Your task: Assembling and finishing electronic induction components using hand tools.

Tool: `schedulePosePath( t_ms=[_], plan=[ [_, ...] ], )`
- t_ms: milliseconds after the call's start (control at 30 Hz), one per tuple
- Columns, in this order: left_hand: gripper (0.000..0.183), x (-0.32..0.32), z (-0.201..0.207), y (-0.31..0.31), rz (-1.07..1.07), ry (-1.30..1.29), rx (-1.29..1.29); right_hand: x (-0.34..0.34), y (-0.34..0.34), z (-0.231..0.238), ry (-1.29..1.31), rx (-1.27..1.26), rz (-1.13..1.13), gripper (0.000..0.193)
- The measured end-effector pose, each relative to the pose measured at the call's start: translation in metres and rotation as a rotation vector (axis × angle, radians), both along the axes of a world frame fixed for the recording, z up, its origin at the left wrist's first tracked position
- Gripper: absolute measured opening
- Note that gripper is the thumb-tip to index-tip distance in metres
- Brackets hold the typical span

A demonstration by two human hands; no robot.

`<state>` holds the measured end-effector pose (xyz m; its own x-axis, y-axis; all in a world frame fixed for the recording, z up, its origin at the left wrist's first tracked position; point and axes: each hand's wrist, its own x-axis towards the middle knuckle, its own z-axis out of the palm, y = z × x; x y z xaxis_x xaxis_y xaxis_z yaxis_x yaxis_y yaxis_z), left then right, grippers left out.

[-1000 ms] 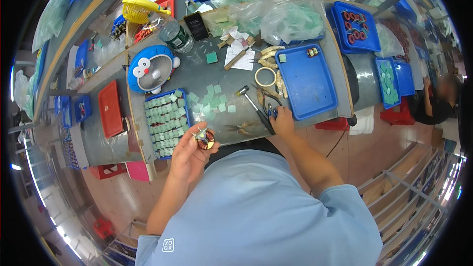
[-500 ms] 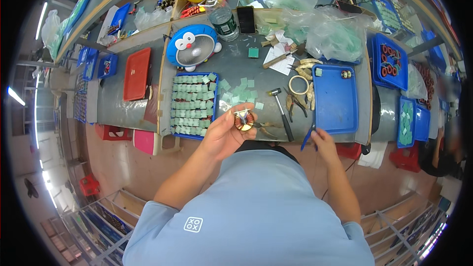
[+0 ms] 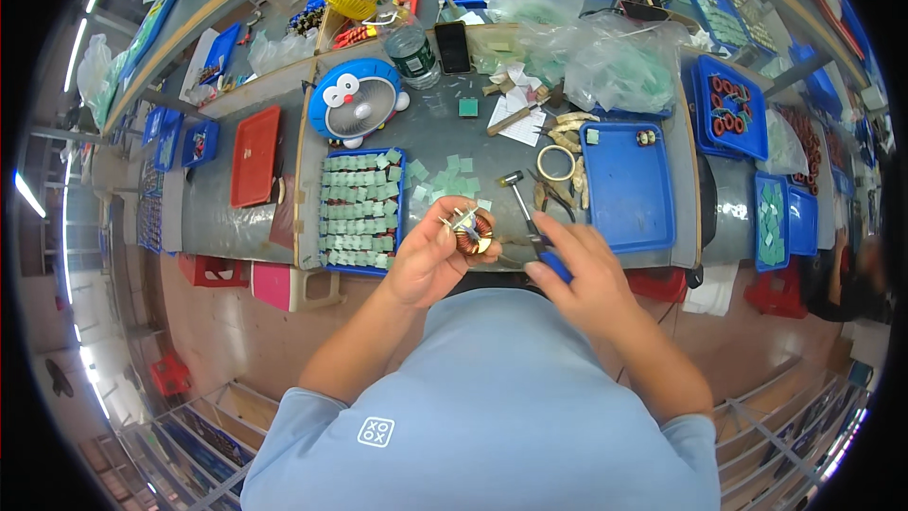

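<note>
Landmark for all positions: the hammer (image 3: 515, 194) on the grey workbench (image 3: 427, 123), its head pointing away from the person and its handle running toward the front edge. The lower handle passes behind the tool in the right hand.

Left hand (image 3: 424, 257): gripping. Thumb and fingers pinch a copper-wound toroidal coil (image 3: 476, 239), held just left of the hammer's handle; it overlaps the bench near its front edge.

Right hand (image 3: 588, 276): gripping blue-handled pliers (image 3: 555, 266) just right of the hammer's lower handle. Whether their jaws are parted cannot be told. A narrow gap separates this hand from the coil.

Edges: left of the hammer, beyond loose green squares (image 3: 456, 170), stands the rim of a filled blue tray (image 3: 403, 191), with a wooden partition past it. Right of the hammer, a tape roll (image 3: 540, 170) sits close by, followed by a blue tray (image 3: 629, 194) with two small parts at its far end.

Open room: bare bench top extends beyond the hammer's head, up to the green block (image 3: 468, 108).
</note>
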<state>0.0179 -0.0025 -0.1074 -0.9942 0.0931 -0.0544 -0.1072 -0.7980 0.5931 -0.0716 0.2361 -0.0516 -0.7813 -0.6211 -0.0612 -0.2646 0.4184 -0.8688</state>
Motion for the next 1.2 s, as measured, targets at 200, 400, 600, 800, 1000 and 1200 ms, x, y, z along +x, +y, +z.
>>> schedulePosePath(
  t_ms=[200, 400, 600, 800, 1000, 1200],
  plan=[
    [0.051, 0.000, 0.014, 0.010, 0.071, 0.028, -0.118, -0.011, -0.027, 0.046, 0.653, 0.120, 0.184, 0.051],
    [0.050, 0.003, 0.009, 0.016, 0.136, 0.088, -0.183, -0.007, -0.031, 0.054, 0.678, 0.222, 0.197, 0.047],
    [0.050, 0.003, 0.008, 0.021, 0.212, 0.098, -0.184, -0.007, -0.034, 0.059, 0.697, 0.287, 0.193, 0.049],
    [0.048, -0.003, 0.009, 0.027, 0.342, 0.133, -0.364, -0.008, -0.039, 0.058, 0.748, 0.333, 0.142, 0.051],
    [0.048, -0.005, 0.012, 0.038, 0.455, 0.081, -0.444, -0.012, -0.037, 0.060, 0.764, 0.352, 0.142, 0.061],
    [0.048, -0.007, 0.011, 0.046, 0.565, 0.114, -0.551, -0.016, -0.040, 0.058, 0.829, 0.396, 0.188, 0.053]
  ],
)
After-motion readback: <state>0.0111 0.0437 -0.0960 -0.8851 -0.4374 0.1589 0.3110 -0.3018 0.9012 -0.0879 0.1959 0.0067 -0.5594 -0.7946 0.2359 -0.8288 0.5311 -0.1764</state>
